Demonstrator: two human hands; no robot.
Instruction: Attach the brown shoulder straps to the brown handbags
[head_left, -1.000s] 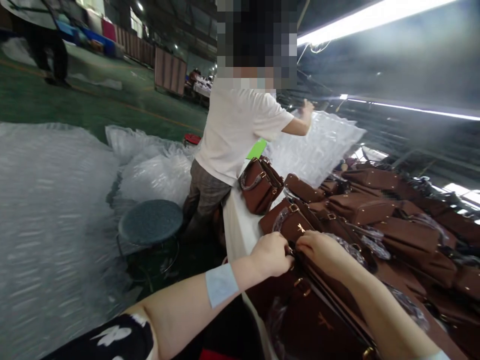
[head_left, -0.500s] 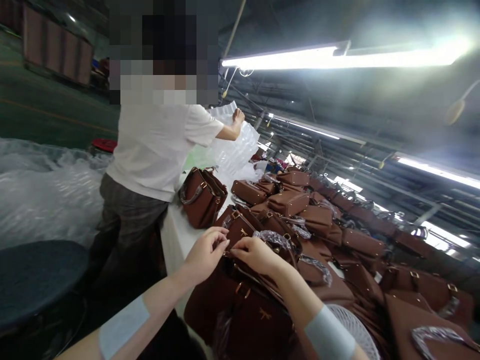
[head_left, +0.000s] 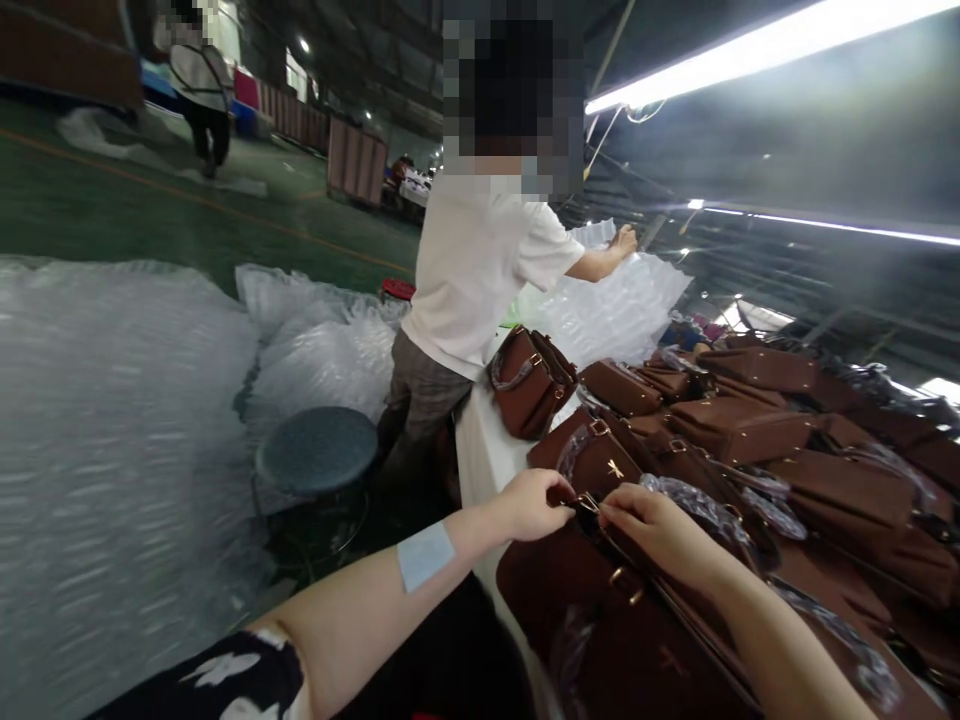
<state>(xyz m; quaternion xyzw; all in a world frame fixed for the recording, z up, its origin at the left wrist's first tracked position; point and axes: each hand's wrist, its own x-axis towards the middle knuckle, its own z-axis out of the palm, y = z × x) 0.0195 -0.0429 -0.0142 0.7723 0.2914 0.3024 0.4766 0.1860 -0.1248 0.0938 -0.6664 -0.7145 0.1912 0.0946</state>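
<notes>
Pinching a small metal clasp (head_left: 589,503) from either side, the left hand (head_left: 531,505) and the right hand (head_left: 649,515) met over the far end of the near brown handbag (head_left: 544,580). Both hands were closed, thumbs and fingertips gripping the little fitting. That handbag lay right below the wrists, on the near part of the white-covered table (head_left: 480,460), with its gold buckle (head_left: 624,586) facing up and clear plastic (head_left: 574,640) around its handle. The handle wrapping was in place, then, and the clasp was in the fingers; whether it was hooked home could not be told, as the fingertips and the dim light hid the join. Just beyond, another brown handbag (head_left: 592,455) showed a gold dragonfly emblem (head_left: 615,469) (the near one seemed to carry the same, though in shadow), and a third handbag (head_left: 521,400) stood apart on the table's far side, close to a co-worker (head_left: 472,270) holding up a sheet of bubble wrap (head_left: 622,310). To the right lay a pile of brown bags (head_left: 832,490), several with plastic around their handles; none that could be seen well had an outer wrap.
</notes>
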